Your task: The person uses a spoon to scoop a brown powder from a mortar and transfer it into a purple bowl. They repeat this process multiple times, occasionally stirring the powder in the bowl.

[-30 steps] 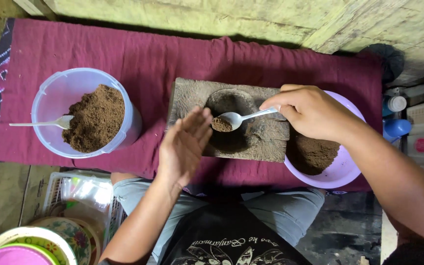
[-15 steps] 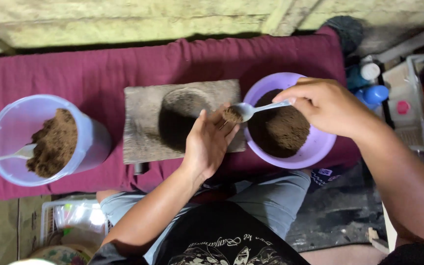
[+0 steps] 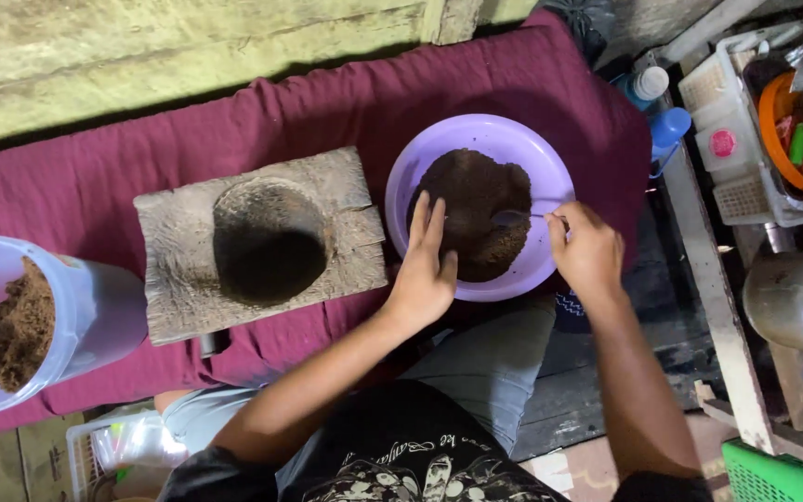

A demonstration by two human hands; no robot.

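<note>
The right hand (image 3: 587, 249) grips a spoon (image 3: 518, 218), its tip dug into dark powder (image 3: 471, 218) in the purple bowl (image 3: 485, 130) at the maroon cloth's (image 3: 95, 186) right end. The left hand (image 3: 425, 270), open-fingered and empty, steadies the bowl's near rim.

Black tee (image 3: 392, 446), pale printed graphic; grey shorts (image 3: 490, 358), perhaps; forearms bare.

spoon: a second ago the right hand (image 3: 587, 253) held the loaded spoon (image 3: 513, 218) over the hollow of the wooden block (image 3: 262, 244); now its bowl lies in the dark powder (image 3: 476, 223) of the purple basin (image 3: 411, 172).
left hand: moved from the block's hollow to the basin's near rim, left hand (image 3: 425, 270) fingers on the powder.
view: swung rightward.
</note>
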